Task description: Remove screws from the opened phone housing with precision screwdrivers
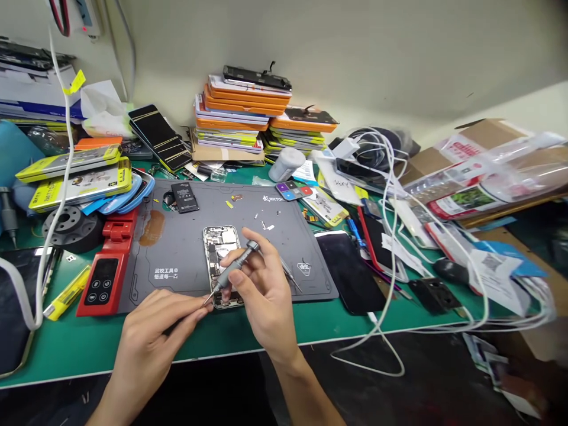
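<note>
my right hand [261, 284] grips the screwdriver [233, 269], left hand [155, 331] pinches shut at its tip over the opened phone [220, 260]; mid screw-work, next needs steady tip seating.

Lighting: bright, even, from overhead; wall above the hands evenly lit. Shadows: soft, short, under the right hand [261, 290] and left hand [155, 331]. Glare: mild sheen on the dark phone screen [350, 272] right of the right hand. Focus: sharp at centre, smeared far right. Distortion: wide-angle bowing of the counter [89, 349] edge
</note>
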### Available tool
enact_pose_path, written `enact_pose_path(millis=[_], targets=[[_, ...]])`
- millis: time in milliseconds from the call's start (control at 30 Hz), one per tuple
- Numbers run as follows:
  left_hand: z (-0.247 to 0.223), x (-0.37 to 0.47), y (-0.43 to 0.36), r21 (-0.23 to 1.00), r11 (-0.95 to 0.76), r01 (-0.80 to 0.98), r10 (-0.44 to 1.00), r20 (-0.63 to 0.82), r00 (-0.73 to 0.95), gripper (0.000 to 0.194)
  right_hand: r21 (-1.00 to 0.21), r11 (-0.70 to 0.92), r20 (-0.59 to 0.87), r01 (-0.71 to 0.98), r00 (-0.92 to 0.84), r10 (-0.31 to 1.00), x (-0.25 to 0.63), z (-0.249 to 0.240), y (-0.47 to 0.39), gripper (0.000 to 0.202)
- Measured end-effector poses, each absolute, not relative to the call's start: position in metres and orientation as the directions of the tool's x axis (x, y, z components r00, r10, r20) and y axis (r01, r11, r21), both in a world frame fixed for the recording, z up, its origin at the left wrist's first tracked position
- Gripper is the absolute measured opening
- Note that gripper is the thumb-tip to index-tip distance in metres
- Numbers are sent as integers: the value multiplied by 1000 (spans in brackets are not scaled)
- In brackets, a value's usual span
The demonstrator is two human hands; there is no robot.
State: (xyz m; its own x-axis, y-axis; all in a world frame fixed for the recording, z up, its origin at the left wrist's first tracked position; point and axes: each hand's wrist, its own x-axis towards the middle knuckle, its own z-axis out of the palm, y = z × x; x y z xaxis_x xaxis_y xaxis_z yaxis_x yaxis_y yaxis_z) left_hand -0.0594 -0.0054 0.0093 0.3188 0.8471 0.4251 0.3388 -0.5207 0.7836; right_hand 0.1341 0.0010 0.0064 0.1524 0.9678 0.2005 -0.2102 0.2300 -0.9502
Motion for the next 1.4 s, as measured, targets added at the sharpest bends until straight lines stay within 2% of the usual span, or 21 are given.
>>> enact_pose_path(millis=[200, 567, 767, 867, 967, 1067, 1200, 1400], targets=[[10, -60, -6, 805, -495, 326, 859, 397, 325, 24, -944, 196, 166, -265, 133, 977, 136, 7, 2, 49], [10, -62, -5, 816, -509, 273, 842, 406, 355, 21, -943, 150, 129, -296, 88, 988, 140, 8, 2, 51], [8, -63, -7, 830, -481, 283, 857, 377, 352, 28, -945, 126, 106, -302, 81, 991, 143, 10, 3, 48], [5, -61, -8, 809, -475, 346, 867, 364, 339, 23, -969, 206, 173, -134, 222, 960, 146, 9, 2, 44], [4, -56, -6, 728, -527, 439, 840, 367, 399, 12, -888, 391, 458, 241, 382, 803, 146, 2, 0, 51], [5, -52, -4, 659, -582, 477, 802, 367, 471, 13, -696, 515, 685, 501, 245, 686, 143, -9, -2, 66], [7, -50, -3, 648, -594, 476, 791, 366, 490, 15, -569, 578, 742, 584, 61, 668, 139, -17, 1, 74], [6, -51, -3, 630, -609, 483, 779, 360, 513, 12, -562, 542, 709, 625, 27, 704, 138, -19, 4, 76]])
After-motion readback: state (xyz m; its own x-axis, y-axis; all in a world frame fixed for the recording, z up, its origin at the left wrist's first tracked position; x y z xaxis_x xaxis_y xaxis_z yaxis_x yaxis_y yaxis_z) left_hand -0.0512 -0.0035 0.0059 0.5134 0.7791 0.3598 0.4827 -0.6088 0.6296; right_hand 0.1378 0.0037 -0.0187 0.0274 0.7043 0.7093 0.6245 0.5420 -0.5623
